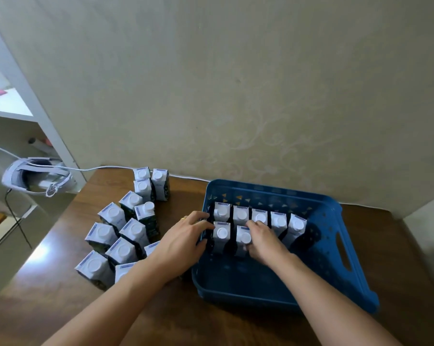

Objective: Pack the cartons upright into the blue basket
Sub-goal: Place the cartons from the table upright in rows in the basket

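Blue plastic basket (335,258), perforated walls, slot handle on the right side; set on the right half of a brown wooden tabletop (186,320), close to the wall.

Inside the basket, upright: seven cartons, white tops with round caps, dark printed sides. Back row (240,214) of five, side by side along the far wall. Front row of two, at the left end: left carton (221,233) just inside the basket's left wall; second carton (244,238) beside it.

Right hand (263,239): inside the basket, fingers curled round the second front-row carton, gripping it from its right side.

Left hand (186,237): on the basket's left rim, fingers bent over the edge and holding it; ring on one finger.

Outside the basket, left half of the tabletop: loose group of cartons (126,228), about a dozen, upright or slightly tilted, some partly hidden behind the left forearm.

Beyond the tabletop's far left corner: white headset (36,178) with strap, white cable (106,168) trailing along the foot of the wall. White shelving (23,96) at far left. Beige patterned wall (235,83) behind.
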